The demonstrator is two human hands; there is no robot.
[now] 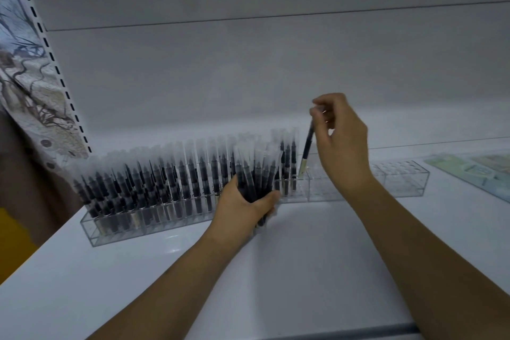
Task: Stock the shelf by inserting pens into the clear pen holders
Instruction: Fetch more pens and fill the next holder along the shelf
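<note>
A long clear pen holder (116, 232) runs across the white shelf, its left and middle slots filled with several black pens (154, 188) in frosted sleeves. Its right part (400, 185) shows empty slots. My left hand (242, 207) grips a bundle of pens (256, 171) upright in front of the holder. My right hand (342, 141) pinches the top of a single black pen (307, 152). That pen is tilted, with its pale lower end at a slot just right of the last filled row.
The white shelf board (193, 270) stretches toward me, with a white back panel (248, 77) behind the holder. A printed sheet (474, 171) lies flat at the far right. A slotted upright (55, 63) and a patterned panel (24, 77) stand at the left.
</note>
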